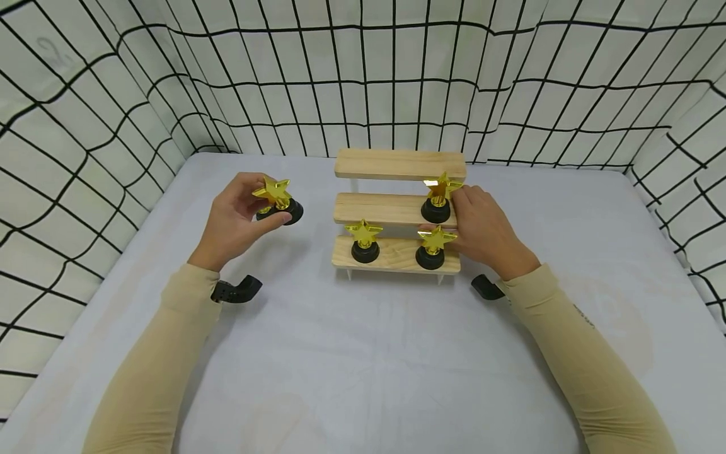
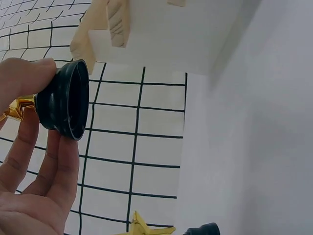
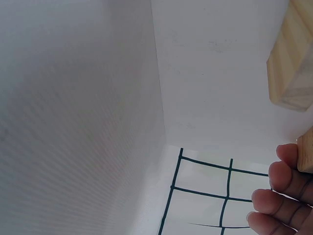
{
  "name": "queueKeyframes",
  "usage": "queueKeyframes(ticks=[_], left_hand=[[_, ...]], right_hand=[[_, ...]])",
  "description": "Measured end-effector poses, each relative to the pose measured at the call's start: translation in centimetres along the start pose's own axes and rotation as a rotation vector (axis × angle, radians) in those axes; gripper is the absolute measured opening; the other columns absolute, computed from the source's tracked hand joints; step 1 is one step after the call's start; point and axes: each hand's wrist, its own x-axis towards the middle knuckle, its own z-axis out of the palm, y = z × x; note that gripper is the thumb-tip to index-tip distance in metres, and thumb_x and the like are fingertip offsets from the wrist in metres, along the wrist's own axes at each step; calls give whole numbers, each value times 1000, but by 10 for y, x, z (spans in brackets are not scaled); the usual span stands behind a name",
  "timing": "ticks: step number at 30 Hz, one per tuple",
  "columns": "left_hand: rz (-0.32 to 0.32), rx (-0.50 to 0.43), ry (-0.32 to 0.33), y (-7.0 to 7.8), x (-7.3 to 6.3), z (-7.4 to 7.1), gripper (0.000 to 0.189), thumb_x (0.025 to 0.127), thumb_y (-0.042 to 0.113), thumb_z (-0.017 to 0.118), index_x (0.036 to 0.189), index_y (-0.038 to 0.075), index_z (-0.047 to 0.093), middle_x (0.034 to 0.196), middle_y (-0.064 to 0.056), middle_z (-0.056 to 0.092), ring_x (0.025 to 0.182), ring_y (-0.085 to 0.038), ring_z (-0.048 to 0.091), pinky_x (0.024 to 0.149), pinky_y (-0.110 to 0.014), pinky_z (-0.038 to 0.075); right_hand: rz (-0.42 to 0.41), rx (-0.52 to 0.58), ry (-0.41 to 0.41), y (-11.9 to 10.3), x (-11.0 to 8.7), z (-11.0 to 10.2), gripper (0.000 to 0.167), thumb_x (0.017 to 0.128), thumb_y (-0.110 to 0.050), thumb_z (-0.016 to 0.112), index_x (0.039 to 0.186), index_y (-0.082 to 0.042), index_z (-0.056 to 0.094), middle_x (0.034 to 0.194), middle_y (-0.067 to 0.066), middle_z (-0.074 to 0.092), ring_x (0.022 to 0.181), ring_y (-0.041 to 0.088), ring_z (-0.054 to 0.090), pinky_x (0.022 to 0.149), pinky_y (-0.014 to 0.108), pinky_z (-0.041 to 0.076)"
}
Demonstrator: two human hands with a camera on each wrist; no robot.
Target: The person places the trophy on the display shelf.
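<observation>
My left hand (image 1: 235,217) holds a gold star trophy (image 1: 275,193) left of the stand, thumb and fingers about its round black base (image 2: 57,103). Beyond it a second star trophy (image 2: 141,228) lies on its side, mostly hidden in the head view. My right hand (image 1: 488,230) grips the right end of the three-tier wooden display stand (image 1: 374,208) at the middle shelf, its fingertips (image 3: 280,176) at the plank's end. Close to that hand, a star trophy (image 1: 437,203) stands upright on the middle shelf. The bottom shelf bears a left trophy (image 1: 365,243) and a right trophy (image 1: 432,248).
A white cloth-covered table (image 1: 363,353) lies under everything. Black wire grid panels (image 1: 391,82) enclose it at the back and sides. The stand's top shelf (image 1: 397,165) is nearest the back grid. Black wrist-camera mounts (image 1: 237,290) stick out from both cuffs.
</observation>
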Motion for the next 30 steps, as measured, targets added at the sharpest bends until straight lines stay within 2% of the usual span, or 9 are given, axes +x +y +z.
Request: queueKeyframes(ticks=[2,4,6,8,11,16,21,30], left_hand=[[8,-10,10,6,4,0,55,78,-17,79,125,-6,54,122,5,61,109,-7,67,99,-12,56],[11,-26,22,11,7,0,54,77,-18,79,123,-6,54,122,5,61,107,-8,67,98,-12,56],[16,-40,31,15,10,0,53,77,-17,80,123,-5,54,121,4,61,107,-9,67,99,-12,56],[21,-53,34,18,12,1,53,78,-15,81,123,-1,56,122,4,61,107,-10,66,99,-13,56],[31,-79,29,21,15,4,53,78,-14,81,124,1,58,122,3,61,107,-11,66,100,-13,56],[35,-74,6,28,21,10,57,77,-17,80,126,2,58,122,3,60,107,-11,67,100,-14,57],[30,-21,-21,33,27,18,59,79,-16,79,130,-5,52,122,6,61,107,-9,67,100,-14,56],[44,-6,-77,37,37,30,57,80,-13,80,130,-5,52,120,9,61,108,-8,67,102,-15,56]], right_hand=[[5,-4,-4,0,0,0,70,90,-64,69,108,1,54,88,12,54,83,29,48,73,41,41],[8,-5,-6,0,-1,-1,69,90,-64,69,107,1,54,88,12,54,83,29,48,73,41,41],[10,-1,-6,0,-1,0,76,91,-73,60,106,1,54,88,11,54,83,29,48,73,41,41],[11,6,-5,1,-1,0,86,89,-83,46,105,1,54,88,11,54,83,29,48,72,40,41],[10,14,0,1,-1,0,98,84,-91,28,105,1,55,89,12,55,83,29,48,72,41,41],[2,8,6,1,-1,1,103,82,-93,21,106,1,55,90,12,56,82,29,49,71,41,41],[0,7,6,2,-1,1,102,82,-92,24,107,1,55,91,13,56,83,29,49,72,40,42],[2,7,-7,3,-1,0,82,91,-79,51,109,1,54,93,13,57,85,30,49,74,42,43]])
